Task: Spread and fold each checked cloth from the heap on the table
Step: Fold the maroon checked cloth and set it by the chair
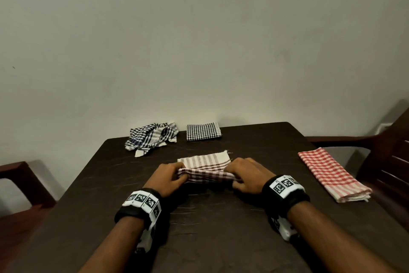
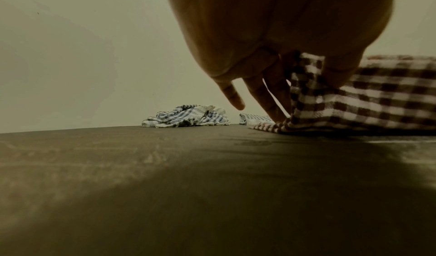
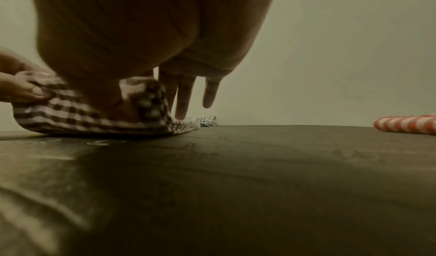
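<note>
A brown-and-white checked cloth (image 1: 204,167) (image 2: 368,101) (image 3: 78,114) lies half folded in the middle of the dark table (image 1: 199,228). My left hand (image 1: 171,175) (image 2: 295,70) pinches its near left corner, lifted off the table. My right hand (image 1: 242,175) (image 3: 132,92) pinches the near right corner the same way. The near edge is raised and doubled toward the far half, which lies flat. A crumpled heap of blue-and-white checked cloth (image 1: 151,136) (image 2: 186,116) sits at the table's far left.
A folded black-and-white checked cloth (image 1: 203,131) (image 3: 207,120) lies at the far edge, right of the heap. A folded red-and-white checked cloth (image 1: 332,175) (image 3: 405,125) lies along the right edge. Dark wooden chairs (image 1: 387,151) stand at both sides; a plain wall is behind.
</note>
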